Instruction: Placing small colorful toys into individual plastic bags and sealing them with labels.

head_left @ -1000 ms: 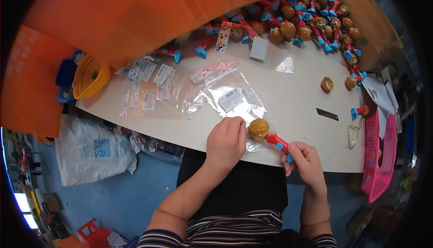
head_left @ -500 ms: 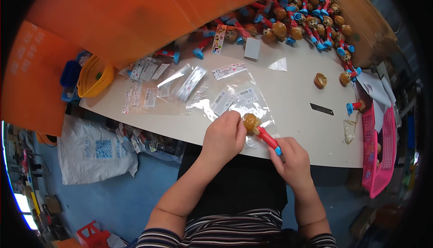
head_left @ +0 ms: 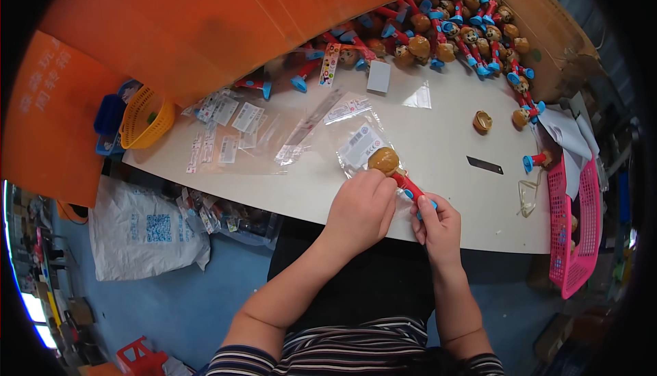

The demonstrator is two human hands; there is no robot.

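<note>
A toy figure with a round brown head [head_left: 383,161], a red stem and a blue base is between my hands, over the table's near edge. My right hand [head_left: 439,229] is closed around the blue base end, thumb on the red stem. Curled against the neck, just below the head, the fingers of my left hand [head_left: 361,206] are closed on the figure; their tips are hidden. Beneath and beyond the head lies a clear plastic bag [head_left: 343,112] with a white printed label [head_left: 363,142] inside, its near part covered by my left hand.
Several similar figures [head_left: 472,34] are heaped at the far right by cardboard. More clear bags [head_left: 239,147] lie to the left, near a yellow basket [head_left: 159,126]. A brown shell-like part [head_left: 482,122], a dark blade [head_left: 484,164] and a pink basket [head_left: 562,266] are at right.
The figure's head has moved slightly away from me. My left hand has shifted right to its neck, and my right hand has moved slightly away from me. The bag under them has shifted.
</note>
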